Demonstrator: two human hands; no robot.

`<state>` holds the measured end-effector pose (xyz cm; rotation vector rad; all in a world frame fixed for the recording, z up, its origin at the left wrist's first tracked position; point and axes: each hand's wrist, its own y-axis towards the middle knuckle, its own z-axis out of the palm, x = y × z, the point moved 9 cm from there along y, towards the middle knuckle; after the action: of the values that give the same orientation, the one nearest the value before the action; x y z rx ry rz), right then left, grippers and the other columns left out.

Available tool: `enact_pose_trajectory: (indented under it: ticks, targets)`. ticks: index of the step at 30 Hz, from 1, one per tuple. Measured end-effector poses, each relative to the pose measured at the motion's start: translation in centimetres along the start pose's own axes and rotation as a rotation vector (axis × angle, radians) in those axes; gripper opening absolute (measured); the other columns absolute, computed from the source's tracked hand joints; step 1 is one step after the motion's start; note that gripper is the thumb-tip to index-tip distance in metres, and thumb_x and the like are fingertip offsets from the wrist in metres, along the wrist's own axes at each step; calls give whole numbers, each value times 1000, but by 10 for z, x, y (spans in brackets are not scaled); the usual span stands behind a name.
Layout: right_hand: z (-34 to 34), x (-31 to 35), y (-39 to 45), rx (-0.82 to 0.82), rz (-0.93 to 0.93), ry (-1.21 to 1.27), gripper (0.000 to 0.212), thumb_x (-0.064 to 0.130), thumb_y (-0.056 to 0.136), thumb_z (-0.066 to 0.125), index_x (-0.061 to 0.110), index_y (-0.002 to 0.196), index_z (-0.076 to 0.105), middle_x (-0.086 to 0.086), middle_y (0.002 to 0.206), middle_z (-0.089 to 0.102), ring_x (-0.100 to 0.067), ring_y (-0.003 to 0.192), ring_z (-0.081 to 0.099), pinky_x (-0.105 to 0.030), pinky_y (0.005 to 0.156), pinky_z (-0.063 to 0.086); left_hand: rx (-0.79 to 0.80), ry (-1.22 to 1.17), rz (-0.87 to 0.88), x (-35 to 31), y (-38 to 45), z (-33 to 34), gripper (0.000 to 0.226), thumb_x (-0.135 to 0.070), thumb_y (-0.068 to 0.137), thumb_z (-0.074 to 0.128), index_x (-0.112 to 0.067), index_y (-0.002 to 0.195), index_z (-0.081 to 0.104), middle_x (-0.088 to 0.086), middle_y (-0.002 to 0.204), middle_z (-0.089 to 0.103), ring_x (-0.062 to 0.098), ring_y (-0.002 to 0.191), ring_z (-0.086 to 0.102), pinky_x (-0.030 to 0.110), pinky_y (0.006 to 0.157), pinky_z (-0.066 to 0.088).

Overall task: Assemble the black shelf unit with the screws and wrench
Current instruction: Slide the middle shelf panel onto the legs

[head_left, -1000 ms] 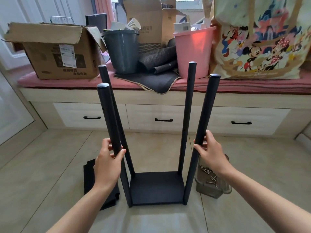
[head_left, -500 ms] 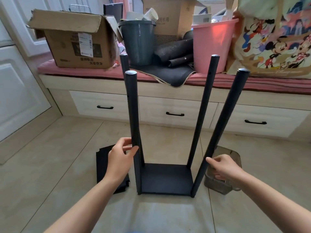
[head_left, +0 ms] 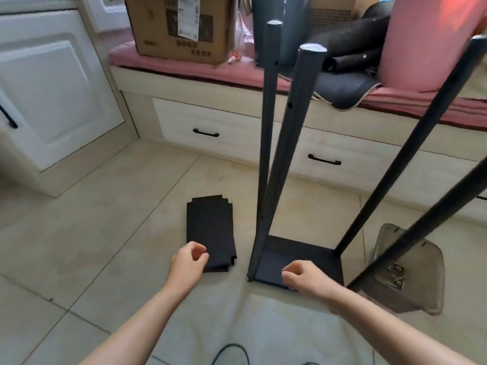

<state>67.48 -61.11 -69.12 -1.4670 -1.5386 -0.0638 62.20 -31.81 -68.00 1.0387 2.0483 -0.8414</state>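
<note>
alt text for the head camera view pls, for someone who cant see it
Seen from above, a half-built black shelf unit stands on a tiled floor, four poles rising from its base panel. The left hand hovers over a stack of spare black panels while the right hand reaches over the base; a clear tub of screws sits beside it.

Four black poles (head_left: 266,143); one base shelf (head_left: 297,259); one stack of panels (head_left: 209,227); one screw container (head_left: 411,275); two hands (head_left: 188,262).

single head-worn view, looking forward and steeply down, close above the tiled floor (head_left: 79,259), wide-angle
</note>
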Motion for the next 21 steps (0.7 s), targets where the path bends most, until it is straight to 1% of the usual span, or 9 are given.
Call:
enact_pose_trajectory:
  ticks: [3, 5, 7, 9, 11, 12, 14, 17, 21]
  targets:
    - [40, 18, 17, 99, -17, -22, 21, 28, 87, 50, 11, 75, 48, -1, 75, 48, -15, 69, 42, -28, 66, 34, -3, 29, -81, 35, 18, 1, 6, -13, 93, 63, -18, 98, 64, 2, 95, 68, 25, 97, 64, 34, 86, 50]
    - [66, 29, 28, 163, -30, -21, 15, 25, 86, 47, 15, 75, 47, -4, 77, 44, -17, 73, 40, -30, 67, 32, -6, 41, -136, 55, 31, 2, 7, -15, 94, 62, -17, 101, 63, 1, 97, 65, 24, 101, 63, 29, 84, 45]
    - [90, 34, 39, 208, -22, -5, 19, 24, 89, 47, 9, 77, 48, -5, 81, 46, -17, 76, 42, -31, 68, 35, 1, 62, -178, 73, 42, 6, 14, -16, 94, 63, -13, 108, 64, 2, 102, 64, 25, 105, 61, 28, 85, 43]
    - [108, 36, 50, 219, -3, 9, 24, 25, 93, 46, 3, 86, 54, -10, 85, 52, -21, 79, 52, -35, 75, 49, 10, 94, -208, 86, 51, 10, 23, -18, 95, 63, -10, 116, 63, 5, 111, 65, 26, 109, 60, 27, 87, 41]
    - [121, 34, 62, 203, 17, 36, 35, 29, 98, 46, 1, 114, 58, -17, 107, 61, -27, 100, 64, -40, 93, 53, 19, 117, -232, 96, 59, 13, 28, -19, 95, 62, -8, 121, 61, 9, 118, 65, 28, 112, 59, 28, 89, 41]
    - [126, 33, 67, 193, 40, 62, 41, 32, 99, 47, 3, 128, 53, -15, 119, 60, -26, 109, 62, -41, 98, 52, 20, 128, -242, 99, 63, 14, 30, -19, 95, 62, -7, 122, 60, 10, 121, 65, 29, 113, 59, 29, 90, 42]
    - [134, 28, 75, 182, 86, 113, 50, 35, 100, 47, 8, 142, 40, -8, 130, 53, -22, 115, 58, -36, 98, 52, 24, 142, -260, 104, 72, 16, 34, -20, 95, 62, -5, 125, 59, 11, 126, 64, 30, 117, 58, 30, 93, 42]
    - [144, 24, 90, 160, 155, 191, 57, 33, 102, 45, 9, 150, 26, -11, 127, 53, -25, 115, 59, -32, 90, 53, 53, 137, -271, 110, 84, 24, 43, -21, 96, 62, -2, 134, 53, 13, 134, 59, 31, 123, 55, 32, 97, 42]
    - [150, 19, 116, 79, 254, 313, 66, 35, 102, 46, 12, 154, 13, -5, 123, 44, -25, 115, 57, -33, 89, 56, 87, 111, -271, 115, 96, 36, 39, -21, 96, 61, -3, 130, 55, 12, 132, 60, 30, 119, 56, 28, 88, 41]
